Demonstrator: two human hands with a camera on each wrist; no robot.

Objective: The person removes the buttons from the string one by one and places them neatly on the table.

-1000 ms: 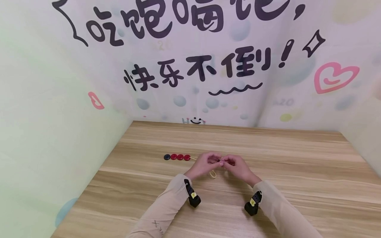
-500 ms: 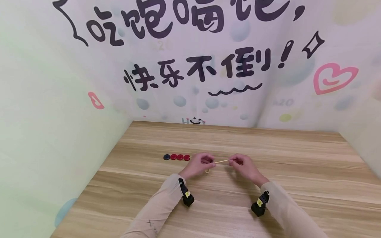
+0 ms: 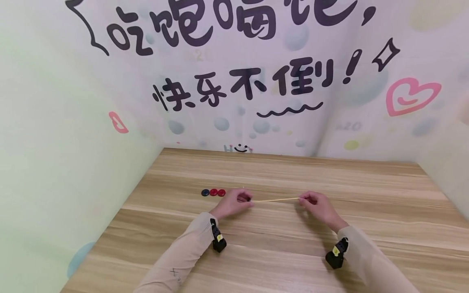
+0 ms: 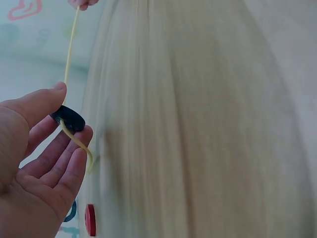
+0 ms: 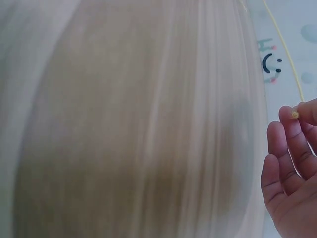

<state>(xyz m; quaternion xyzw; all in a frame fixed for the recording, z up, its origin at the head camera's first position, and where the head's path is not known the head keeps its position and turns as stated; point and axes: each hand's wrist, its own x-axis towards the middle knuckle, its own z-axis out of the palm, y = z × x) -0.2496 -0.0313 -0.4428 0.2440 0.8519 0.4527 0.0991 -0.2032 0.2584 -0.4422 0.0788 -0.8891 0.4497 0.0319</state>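
Observation:
My left hand (image 3: 234,202) pinches a dark disc-shaped bead (image 4: 72,118) between thumb and fingers. A yellow cord (image 3: 275,200) runs through the bead and stretches nearly straight across to my right hand (image 3: 322,209). In the right wrist view, thumb and index finger pinch the cord's end (image 5: 295,115), the other fingers loosely bent. In the left wrist view, the rest of the cord hangs from the bead past my fingers. Left of my left hand lie a dark blue bead (image 3: 205,192) and two red beads (image 3: 218,192) in a row; the hand covers the row's right end.
The wood-grain table (image 3: 271,260) carries the beads and meets a printed white backdrop (image 3: 242,122) at its far edge. Black wrist cameras (image 3: 219,243) hang below both sleeves, close over the tabletop.
The hands have moved apart from almost touching, left hand leftward and right hand rightward, drawing out a longer stretch of cord between them. The left hand now hides the nearest red bead.

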